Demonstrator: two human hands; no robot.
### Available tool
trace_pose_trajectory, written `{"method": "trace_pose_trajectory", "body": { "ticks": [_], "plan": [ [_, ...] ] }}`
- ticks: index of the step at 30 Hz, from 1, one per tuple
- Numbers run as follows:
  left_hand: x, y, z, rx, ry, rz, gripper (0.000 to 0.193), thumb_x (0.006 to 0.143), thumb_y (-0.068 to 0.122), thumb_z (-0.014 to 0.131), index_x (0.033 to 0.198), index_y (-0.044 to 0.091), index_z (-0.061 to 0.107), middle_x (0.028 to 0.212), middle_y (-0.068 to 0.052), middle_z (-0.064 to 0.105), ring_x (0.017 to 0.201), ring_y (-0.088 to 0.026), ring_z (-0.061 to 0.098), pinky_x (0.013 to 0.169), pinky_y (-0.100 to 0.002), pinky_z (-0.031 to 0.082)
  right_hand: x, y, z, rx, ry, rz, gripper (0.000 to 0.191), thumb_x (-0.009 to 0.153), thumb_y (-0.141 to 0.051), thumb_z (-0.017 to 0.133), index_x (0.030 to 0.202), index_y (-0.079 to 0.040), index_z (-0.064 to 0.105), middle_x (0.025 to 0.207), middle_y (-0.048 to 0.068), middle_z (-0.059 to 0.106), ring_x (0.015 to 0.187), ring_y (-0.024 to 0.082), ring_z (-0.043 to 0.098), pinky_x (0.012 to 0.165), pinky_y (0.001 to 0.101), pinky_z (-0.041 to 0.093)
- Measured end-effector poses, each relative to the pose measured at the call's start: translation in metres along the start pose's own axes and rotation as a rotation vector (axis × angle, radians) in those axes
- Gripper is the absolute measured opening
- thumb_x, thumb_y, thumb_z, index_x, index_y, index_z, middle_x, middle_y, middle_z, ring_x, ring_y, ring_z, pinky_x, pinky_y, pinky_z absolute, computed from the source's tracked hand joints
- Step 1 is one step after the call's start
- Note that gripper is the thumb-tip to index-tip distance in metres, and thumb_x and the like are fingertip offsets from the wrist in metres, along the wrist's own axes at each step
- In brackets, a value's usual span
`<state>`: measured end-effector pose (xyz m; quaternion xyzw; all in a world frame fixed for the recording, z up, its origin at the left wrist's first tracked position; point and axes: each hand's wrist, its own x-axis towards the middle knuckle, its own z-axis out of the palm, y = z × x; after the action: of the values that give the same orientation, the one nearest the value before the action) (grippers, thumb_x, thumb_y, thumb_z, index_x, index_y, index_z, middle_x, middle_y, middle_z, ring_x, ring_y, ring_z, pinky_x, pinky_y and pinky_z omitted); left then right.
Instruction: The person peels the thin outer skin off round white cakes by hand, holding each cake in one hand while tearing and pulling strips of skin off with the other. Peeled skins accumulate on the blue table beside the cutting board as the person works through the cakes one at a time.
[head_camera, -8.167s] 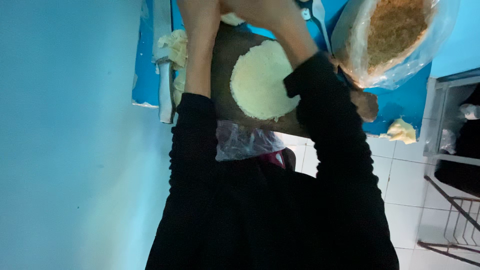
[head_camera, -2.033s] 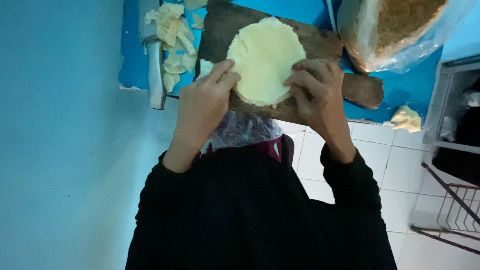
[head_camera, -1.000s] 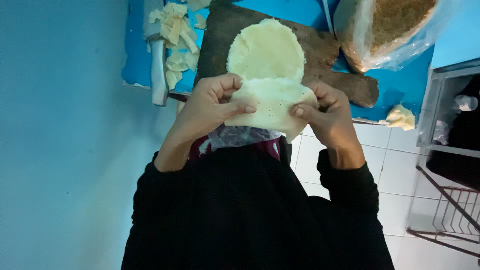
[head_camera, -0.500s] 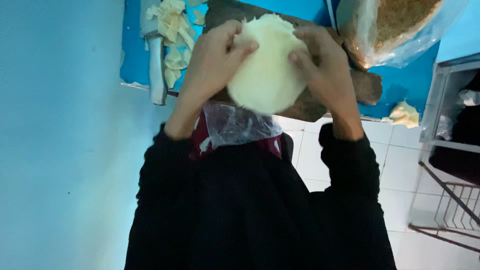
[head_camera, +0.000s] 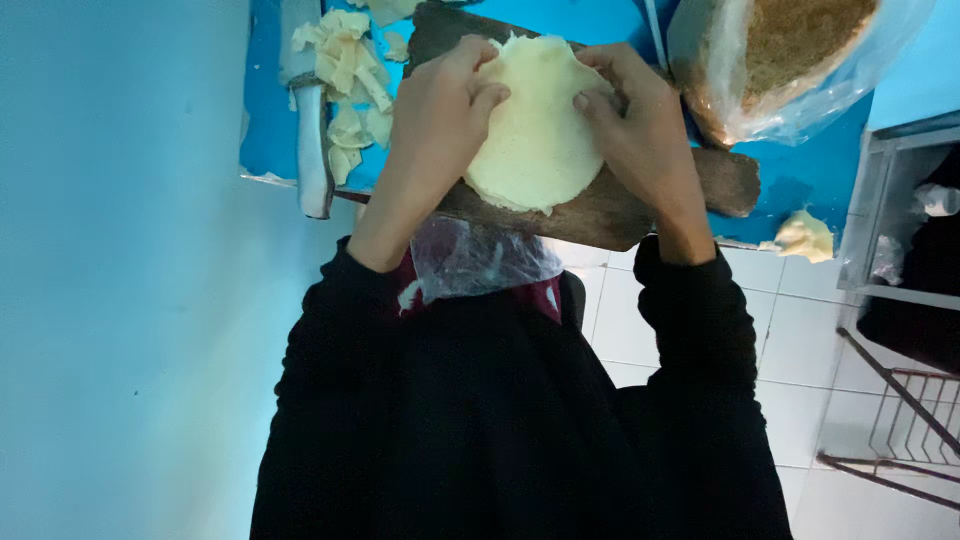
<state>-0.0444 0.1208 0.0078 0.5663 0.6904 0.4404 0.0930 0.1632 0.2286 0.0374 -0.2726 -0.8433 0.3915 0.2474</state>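
Right now your left hand (head_camera: 435, 110) and right hand (head_camera: 635, 115) press down on either side of a pale round dough sheet (head_camera: 535, 130), fingers curled onto its far edge. It lies on a dark wooden board (head_camera: 640, 205) on the blue desk (head_camera: 810, 175). Dough scraps (head_camera: 350, 75) and a knife (head_camera: 310, 110) lie left; a plastic bag of brown crumbs (head_camera: 790, 50) sits far right.
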Motion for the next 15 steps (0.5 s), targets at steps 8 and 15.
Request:
{"method": "trace_pose_trajectory", "body": {
  "ticks": [8, 15],
  "plan": [
    [-0.028, 0.002, 0.023, 0.565, 0.035, 0.159, 0.064, 0.097, 0.024, 0.071, 0.153, 0.006, 0.045, 0.158, -0.014, 0.041, 0.143, -0.034, 0.043, 0.112, -0.056, 0.036, -0.016, -0.028, 0.008, -0.584, 0.149, -0.220, 0.056, 0.080, -0.007, 0.078, 0.134, -0.002, 0.061, 0.124, 0.026, 0.061, 0.108, 0.045, 0.058, 0.088, 0.0474, 0.050],
    [-0.011, -0.012, 0.020, 0.488, 0.018, 0.023, 0.043, 0.104, 0.022, 0.064, 0.143, 0.007, 0.055, 0.148, -0.011, 0.054, 0.143, -0.030, 0.045, 0.118, -0.064, 0.025, 0.067, 0.005, 0.021, -0.546, 0.064, -0.397, 0.027, 0.097, -0.001, 0.071, 0.123, -0.004, 0.065, 0.113, 0.020, 0.065, 0.108, 0.043, 0.061, 0.090, 0.0509, 0.048]
  ]
}}
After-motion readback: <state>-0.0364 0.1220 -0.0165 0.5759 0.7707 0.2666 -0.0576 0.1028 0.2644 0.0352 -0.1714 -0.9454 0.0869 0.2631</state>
